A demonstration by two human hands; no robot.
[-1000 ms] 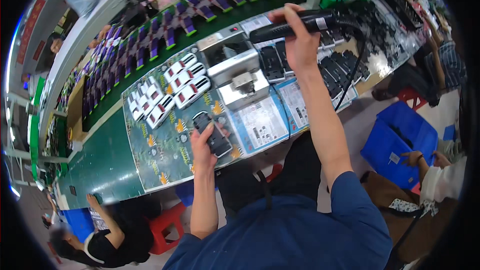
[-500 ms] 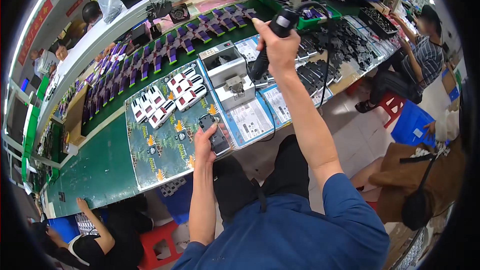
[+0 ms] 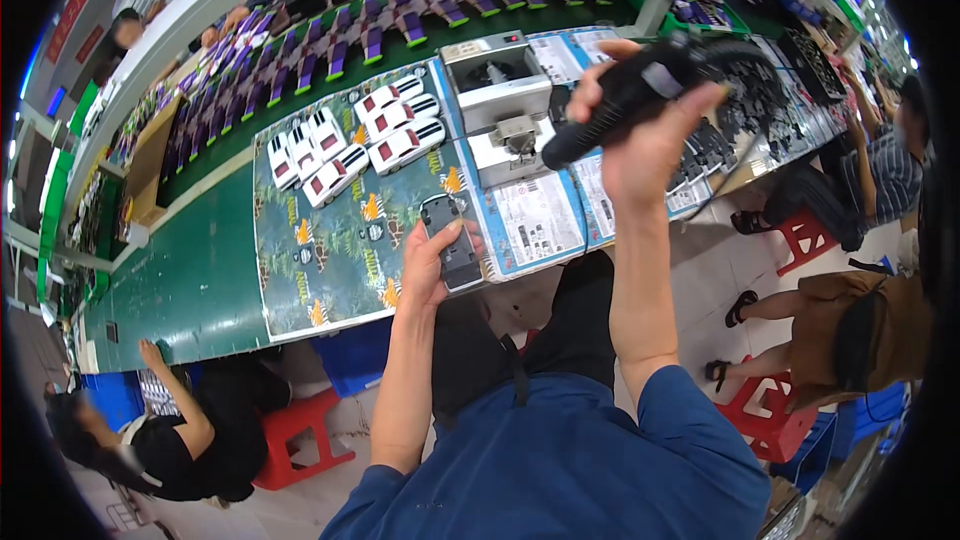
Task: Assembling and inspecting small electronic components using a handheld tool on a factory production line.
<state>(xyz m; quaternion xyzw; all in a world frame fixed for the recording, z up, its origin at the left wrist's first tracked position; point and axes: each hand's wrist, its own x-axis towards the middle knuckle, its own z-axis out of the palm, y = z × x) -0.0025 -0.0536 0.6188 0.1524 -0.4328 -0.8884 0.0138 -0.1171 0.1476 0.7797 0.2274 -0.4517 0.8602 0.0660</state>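
My left hand (image 3: 432, 265) rests on a dark grey handset-shaped part (image 3: 453, 240) lying at the near edge of the patterned green mat (image 3: 330, 260), fingers wrapped over its left side. My right hand (image 3: 650, 135) is raised above the bench and grips a black electric screwdriver (image 3: 625, 95) whose tip points down-left toward a grey fixture box (image 3: 505, 105); a black cable trails from its far end.
Several white-and-red parts (image 3: 350, 145) lie in rows on the mat. Rows of purple and dark parts (image 3: 400, 20) fill the green conveyor behind. Black parts (image 3: 740, 120) are piled to the right. Other people sit at lower left (image 3: 190, 430) and right (image 3: 860, 330); red stools stand nearby.
My right hand has brought the screwdriver nearer and lower, toward the fixture box. My left hand stays on the dark part at the mat's edge.
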